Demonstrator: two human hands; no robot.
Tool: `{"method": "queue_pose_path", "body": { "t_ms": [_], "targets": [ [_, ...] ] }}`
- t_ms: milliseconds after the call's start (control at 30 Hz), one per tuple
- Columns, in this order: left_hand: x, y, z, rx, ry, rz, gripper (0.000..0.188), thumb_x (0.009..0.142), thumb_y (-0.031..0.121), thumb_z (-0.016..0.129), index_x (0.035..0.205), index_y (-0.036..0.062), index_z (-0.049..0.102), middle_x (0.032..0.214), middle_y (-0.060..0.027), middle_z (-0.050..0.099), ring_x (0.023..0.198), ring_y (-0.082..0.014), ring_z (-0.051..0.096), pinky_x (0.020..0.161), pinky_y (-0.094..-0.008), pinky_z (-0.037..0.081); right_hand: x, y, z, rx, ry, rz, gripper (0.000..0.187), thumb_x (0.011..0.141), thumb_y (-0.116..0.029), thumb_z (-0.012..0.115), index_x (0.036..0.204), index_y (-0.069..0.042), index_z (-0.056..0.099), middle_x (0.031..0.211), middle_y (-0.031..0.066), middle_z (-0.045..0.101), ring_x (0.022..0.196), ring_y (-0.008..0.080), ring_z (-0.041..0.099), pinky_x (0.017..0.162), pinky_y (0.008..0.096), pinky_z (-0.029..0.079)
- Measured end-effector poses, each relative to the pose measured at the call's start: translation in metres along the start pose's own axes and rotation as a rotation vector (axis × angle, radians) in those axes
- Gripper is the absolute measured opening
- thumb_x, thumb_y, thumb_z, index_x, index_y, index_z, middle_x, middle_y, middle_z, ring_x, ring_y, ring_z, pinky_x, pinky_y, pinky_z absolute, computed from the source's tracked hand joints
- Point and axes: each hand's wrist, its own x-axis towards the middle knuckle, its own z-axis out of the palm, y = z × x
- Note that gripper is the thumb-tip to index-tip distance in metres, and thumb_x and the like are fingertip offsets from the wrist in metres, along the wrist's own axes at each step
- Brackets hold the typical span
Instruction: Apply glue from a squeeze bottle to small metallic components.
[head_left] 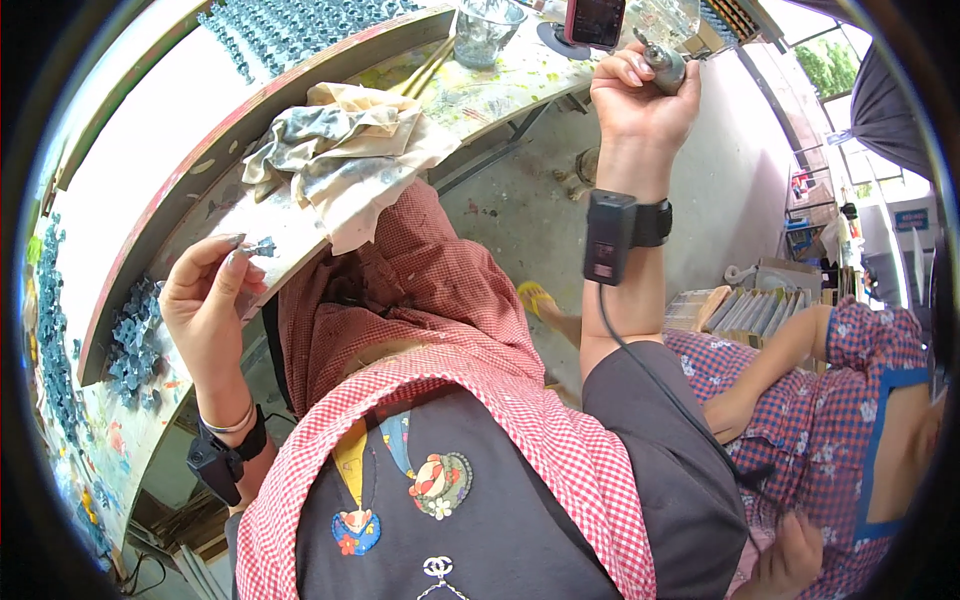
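Note:
My left hand (208, 290) is over the table edge at the left, thumb and fingertips pinching a small blue-grey moulded piece (262, 247). My right hand (645, 100) is raised at the upper right, palm up, with its fingers closed round a grey, rounded tool with a narrow tip (664, 68). I cannot make out its exact kind. Between the hands, a crumpled, stained cream cloth (380, 150) hangs over the table's near edge. Below my left hand, a heap of similar blue-grey pieces (137, 345) lies on the table.
Rows of blue-grey pieces (290, 35) stand on a white board behind a curved wooden edge (235, 110). A glass jar (487, 35), thin sticks (430, 68) and a phone on a stand (592, 22) are at the back. Another person in a checked garment (850, 400) sits close at right.

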Motion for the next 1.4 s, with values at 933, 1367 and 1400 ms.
{"method": "queue_pose_path", "body": {
  "t_ms": [933, 1367, 1400],
  "targets": [
    [-0.001, 0.000, 0.004, -0.027, 0.083, -0.012, 0.014, 0.080, 0.000, 0.058, 0.094, -0.0039, 0.058, 0.076, -0.0076, 0.061, 0.062, -0.0106, 0.058, 0.055, -0.0215, 0.048, -0.004, 0.001, 0.014, 0.194, -0.070, 0.223, 0.040, 0.082, -0.035, 0.044, 0.082, 0.005, 0.042, 0.065, 0.0070, 0.042, 0.046, 0.0117, 0.042, 0.042, 0.0230, 0.033],
    [0.002, -0.002, 0.005, -0.032, 0.058, -0.051, 0.013, 0.082, 0.001, 0.058, 0.094, -0.0028, 0.058, 0.075, -0.0075, 0.061, 0.063, -0.0101, 0.058, 0.057, -0.0189, 0.047, 0.009, 0.014, 0.002, 0.236, -0.060, 0.258, 0.039, 0.082, -0.035, 0.045, 0.082, 0.005, 0.042, 0.065, 0.0068, 0.042, 0.046, 0.0115, 0.042, 0.042, 0.0229, 0.033],
    [0.001, -0.002, 0.006, -0.030, 0.079, -0.083, 0.013, 0.082, 0.001, 0.058, 0.094, -0.0026, 0.058, 0.075, -0.0075, 0.061, 0.062, -0.0100, 0.058, 0.056, -0.0189, 0.047, 0.010, 0.014, 0.001, 0.241, -0.061, 0.255, 0.039, 0.082, -0.035, 0.045, 0.082, 0.005, 0.042, 0.065, 0.0068, 0.042, 0.046, 0.0115, 0.042, 0.042, 0.0229, 0.033]
  ]
}}
